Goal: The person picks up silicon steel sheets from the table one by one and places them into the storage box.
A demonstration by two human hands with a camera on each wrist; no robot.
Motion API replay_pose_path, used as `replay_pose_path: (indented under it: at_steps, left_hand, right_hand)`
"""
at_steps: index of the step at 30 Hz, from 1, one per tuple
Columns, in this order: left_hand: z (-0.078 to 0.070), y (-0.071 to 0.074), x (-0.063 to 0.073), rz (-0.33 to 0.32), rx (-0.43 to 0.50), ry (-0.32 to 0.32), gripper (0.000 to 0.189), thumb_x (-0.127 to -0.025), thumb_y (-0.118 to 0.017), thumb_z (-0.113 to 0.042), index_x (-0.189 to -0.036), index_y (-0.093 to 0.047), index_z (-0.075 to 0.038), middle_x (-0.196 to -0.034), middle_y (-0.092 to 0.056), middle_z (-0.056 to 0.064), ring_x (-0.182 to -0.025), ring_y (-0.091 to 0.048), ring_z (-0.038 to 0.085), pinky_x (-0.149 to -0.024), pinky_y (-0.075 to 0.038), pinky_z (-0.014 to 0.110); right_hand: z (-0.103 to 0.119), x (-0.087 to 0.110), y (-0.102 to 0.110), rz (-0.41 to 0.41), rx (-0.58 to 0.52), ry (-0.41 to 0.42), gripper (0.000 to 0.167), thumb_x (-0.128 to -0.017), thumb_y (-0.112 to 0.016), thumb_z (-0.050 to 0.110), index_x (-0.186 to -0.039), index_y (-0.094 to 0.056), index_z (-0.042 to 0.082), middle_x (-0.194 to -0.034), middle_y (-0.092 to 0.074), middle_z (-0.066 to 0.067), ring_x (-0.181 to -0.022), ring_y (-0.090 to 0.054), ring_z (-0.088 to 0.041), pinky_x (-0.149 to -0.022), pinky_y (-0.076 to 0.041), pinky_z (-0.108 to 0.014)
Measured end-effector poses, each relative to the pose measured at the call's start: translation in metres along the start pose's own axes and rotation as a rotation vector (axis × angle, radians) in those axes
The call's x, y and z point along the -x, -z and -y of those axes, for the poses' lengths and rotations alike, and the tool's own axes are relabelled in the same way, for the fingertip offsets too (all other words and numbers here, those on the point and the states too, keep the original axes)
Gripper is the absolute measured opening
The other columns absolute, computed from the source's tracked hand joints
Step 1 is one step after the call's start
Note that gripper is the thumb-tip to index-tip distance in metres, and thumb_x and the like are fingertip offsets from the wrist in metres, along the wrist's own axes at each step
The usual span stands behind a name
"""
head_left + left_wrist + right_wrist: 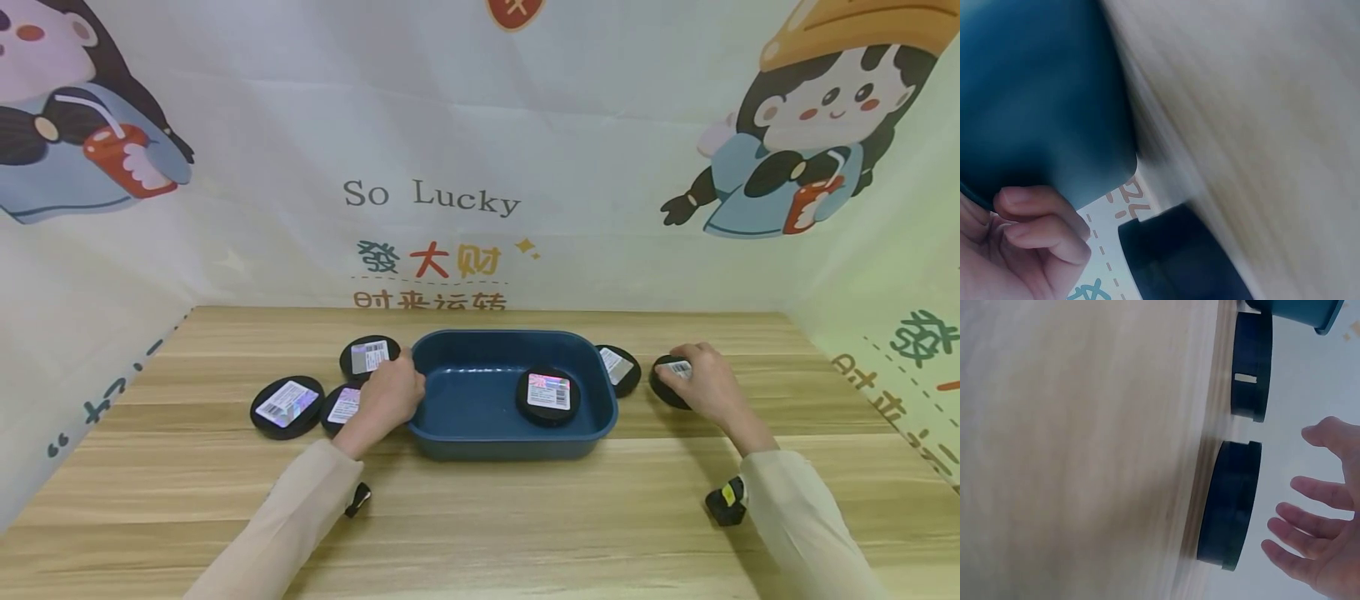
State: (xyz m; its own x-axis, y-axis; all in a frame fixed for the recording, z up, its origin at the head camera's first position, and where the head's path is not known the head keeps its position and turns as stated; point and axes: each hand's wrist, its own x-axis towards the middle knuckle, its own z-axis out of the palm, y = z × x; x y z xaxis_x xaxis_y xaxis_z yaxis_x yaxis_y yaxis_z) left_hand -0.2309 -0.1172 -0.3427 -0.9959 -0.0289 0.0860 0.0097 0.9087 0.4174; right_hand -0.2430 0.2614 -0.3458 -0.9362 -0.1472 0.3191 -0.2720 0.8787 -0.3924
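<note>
A dark blue rectangular tub stands in the middle of the table. At its left end, my left hand grips the rim with curled fingers, as the left wrist view also shows. One black round disc-shaped case with a barcode label lies inside the tub, toward the right. My right hand is over another black round case on the table. In the right wrist view, the fingers of that hand are spread and stand apart from the nearer case.
Another labelled round case sits close against the tub's right end. Left of the tub are three more: one farther back, one at the far left, and one partly behind my left wrist. A printed cloth encloses the table.
</note>
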Motion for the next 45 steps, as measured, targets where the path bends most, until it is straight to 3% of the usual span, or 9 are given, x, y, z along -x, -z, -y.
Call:
replay_pose_path:
  at_steps: [11, 20, 33, 45]
  left_hand:
    - [0.000, 0.001, 0.000, 0.006, -0.007, 0.010, 0.036, -0.083, -0.044, -0.012, -0.114, -0.048, 0.006, -0.091, -0.059, 0.027, -0.076, -0.059, 0.033, -0.063, -0.045, 0.049]
    - [0.000, 0.000, 0.000, 0.002, -0.006, -0.006, 0.034, -0.083, -0.044, -0.011, -0.112, -0.049, 0.006, -0.086, -0.059, 0.026, -0.071, -0.058, 0.031, -0.060, -0.045, 0.047]
    - [0.001, 0.000, -0.001, 0.001, -0.005, -0.004, 0.034, -0.083, -0.044, -0.011, -0.112, -0.049, 0.006, -0.084, -0.059, 0.024, -0.067, -0.056, 0.029, -0.058, -0.045, 0.046]
    - [0.001, 0.000, 0.000, -0.001, -0.009, -0.008, 0.035, -0.083, -0.045, -0.011, -0.113, -0.048, 0.006, -0.084, -0.059, 0.025, -0.069, -0.057, 0.030, -0.059, -0.045, 0.046]
  right_hand:
    - [-0.005, 0.000, -0.002, 0.103, 0.029, -0.056, 0.049, -0.080, -0.061, 0.021, -0.109, -0.049, -0.017, -0.111, -0.042, -0.041, -0.091, -0.044, -0.050, -0.071, -0.039, -0.051]
    - [-0.006, -0.006, -0.003, 0.214, 0.084, -0.046, 0.061, -0.078, -0.063, 0.026, -0.115, -0.042, -0.018, -0.114, -0.040, -0.043, -0.103, -0.041, -0.053, -0.084, -0.036, -0.056]
    - [-0.012, -0.009, -0.005, 0.276, 0.130, -0.036, 0.063, -0.077, -0.064, 0.021, -0.115, -0.039, -0.022, -0.109, -0.042, -0.043, -0.102, -0.040, -0.052, -0.083, -0.036, -0.055]
    - [-0.014, -0.009, -0.002, 0.321, 0.129, -0.083, 0.076, -0.074, -0.067, 0.027, -0.119, -0.031, -0.023, -0.107, -0.042, -0.044, -0.099, -0.041, -0.053, -0.079, -0.037, -0.054]
